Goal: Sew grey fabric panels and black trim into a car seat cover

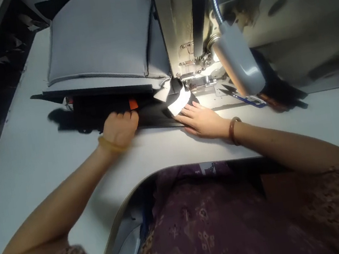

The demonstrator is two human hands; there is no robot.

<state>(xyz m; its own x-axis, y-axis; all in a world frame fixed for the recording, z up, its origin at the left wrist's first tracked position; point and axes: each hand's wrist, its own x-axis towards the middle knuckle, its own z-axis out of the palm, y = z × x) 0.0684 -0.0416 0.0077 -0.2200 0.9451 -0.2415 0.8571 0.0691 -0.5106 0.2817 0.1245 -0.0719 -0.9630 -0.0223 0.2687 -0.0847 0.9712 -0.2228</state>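
Note:
Black fabric [155, 114] lies along the white table under the sewing machine [170, 25]. My left hand [121, 128], slightly blurred, has its fingers curled over the fabric's near edge, beside a small orange tab [133, 104]. A pale yellow bangle is on that wrist. My right hand [201, 120] lies flat with fingers stretched out, its tips touching a white strip [180, 102] on the black material just in front of the needle area. A brown bangle circles the right wrist. The fabric's underside is hidden.
Grey padded panels [98, 35] are stacked behind the fabric, left of the machine. Blue-handled scissors [243, 98] lie to the right, near a grey lamp [239, 59] on a flexible neck. The table's front edge [139, 182] curves inward around my body.

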